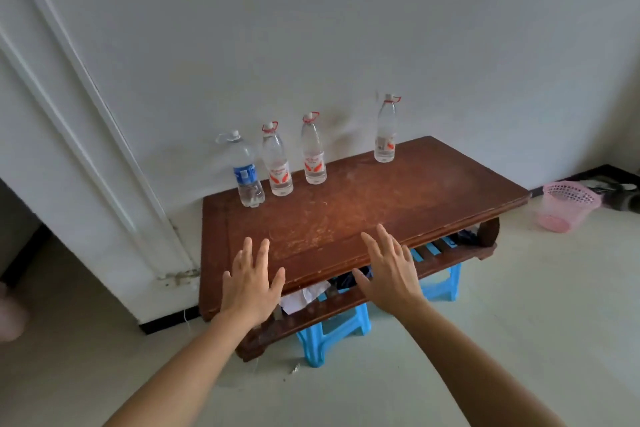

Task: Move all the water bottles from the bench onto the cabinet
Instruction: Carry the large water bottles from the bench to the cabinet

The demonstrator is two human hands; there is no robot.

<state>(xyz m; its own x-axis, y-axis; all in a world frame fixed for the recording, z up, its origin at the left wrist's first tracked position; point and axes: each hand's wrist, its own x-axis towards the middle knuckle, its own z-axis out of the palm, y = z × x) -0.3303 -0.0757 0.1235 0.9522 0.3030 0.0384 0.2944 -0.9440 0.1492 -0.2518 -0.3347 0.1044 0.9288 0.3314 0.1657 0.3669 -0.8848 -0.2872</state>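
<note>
Several clear water bottles stand upright along the back edge of a low brown wooden bench (346, 218). At the left is a blue-labelled bottle (246, 173); beside it are two red-labelled bottles (277, 163) (313, 152). A third red-labelled bottle (385, 131) stands apart at the back right. My left hand (252, 279) and my right hand (388, 267) hover over the bench's front edge, fingers straight and spread, holding nothing. Both hands are well short of the bottles. No cabinet is in view.
Blue plastic stools (325, 333) stand under the bench, and cloth and paper lie on its lower slatted shelf. A pink mesh basket (568, 204) sits on the floor at the right near dark shoes. A white wall is behind, with a door frame (104, 121) to the left.
</note>
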